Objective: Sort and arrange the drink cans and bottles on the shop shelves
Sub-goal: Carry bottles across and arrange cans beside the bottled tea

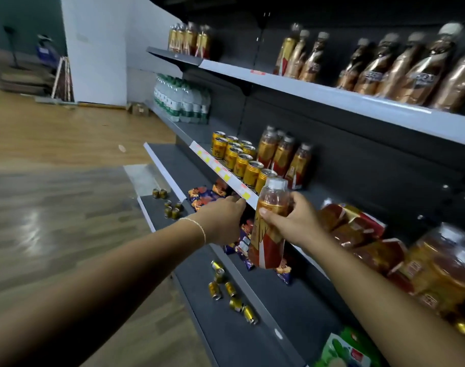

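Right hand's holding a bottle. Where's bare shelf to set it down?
For the white-capped gold-and-red bottle in the right hand: middle shelf's bare grey strip between upright gold-and-red bottles and the heap of lying bottles; also between clear water bottles and gold cans. Crowded: can rows in front, heap at right.

The person's left forearm (107,282) and right forearm (379,295) are bare along all that shows. A thin, pale, single-strand bracelet (199,227) circles the left wrist just behind the left hand (223,221). The right hand (292,221) has a short, plain thumbnail.
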Action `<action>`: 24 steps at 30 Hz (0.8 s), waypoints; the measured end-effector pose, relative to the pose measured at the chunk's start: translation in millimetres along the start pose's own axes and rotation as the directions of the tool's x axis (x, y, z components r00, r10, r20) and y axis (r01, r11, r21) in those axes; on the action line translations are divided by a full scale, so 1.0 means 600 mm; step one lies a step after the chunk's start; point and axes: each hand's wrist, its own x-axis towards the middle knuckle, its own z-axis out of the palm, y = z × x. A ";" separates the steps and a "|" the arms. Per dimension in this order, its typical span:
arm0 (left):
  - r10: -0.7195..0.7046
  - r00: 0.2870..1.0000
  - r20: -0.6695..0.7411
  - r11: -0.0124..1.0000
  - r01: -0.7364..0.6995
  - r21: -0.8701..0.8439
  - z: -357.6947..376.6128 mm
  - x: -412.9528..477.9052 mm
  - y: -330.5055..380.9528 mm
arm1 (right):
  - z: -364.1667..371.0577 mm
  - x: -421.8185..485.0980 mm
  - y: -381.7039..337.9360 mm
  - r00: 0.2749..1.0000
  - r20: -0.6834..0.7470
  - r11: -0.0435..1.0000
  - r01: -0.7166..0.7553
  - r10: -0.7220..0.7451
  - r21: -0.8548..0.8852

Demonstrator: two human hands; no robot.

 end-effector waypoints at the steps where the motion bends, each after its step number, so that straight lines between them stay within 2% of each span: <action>1: -0.014 1.000 -0.004 1.000 0.014 -0.017 -0.004 0.019 -0.015 | 0.008 0.023 0.000 1.000 0.008 1.000 0.005 -0.005 0.004; 6: -0.063 0.995 -0.075 0.993 0.055 -0.103 -0.031 0.134 -0.074 | 0.032 0.139 -0.002 0.998 0.041 0.998 0.036 -0.038 0.052; 12: 0.072 0.960 -0.269 0.968 -0.133 -0.214 -0.071 0.253 -0.106 | 0.043 0.261 -0.010 0.991 0.082 0.989 0.097 -0.107 0.115; 15: 0.048 0.962 -0.267 0.954 -0.124 -0.273 -0.080 0.301 -0.114 | 0.050 0.305 -0.014 0.987 0.098 0.973 0.102 -0.124 0.205; 20: -0.071 0.972 -0.226 0.890 -0.041 -0.455 -0.099 0.371 -0.138 | 0.060 0.362 -0.031 0.984 0.134 0.943 0.070 -0.119 0.325; 24: -0.086 0.973 -0.214 0.864 -0.034 -0.502 -0.125 0.414 -0.166 | 0.072 0.409 -0.051 0.982 0.129 0.931 0.082 -0.136 0.357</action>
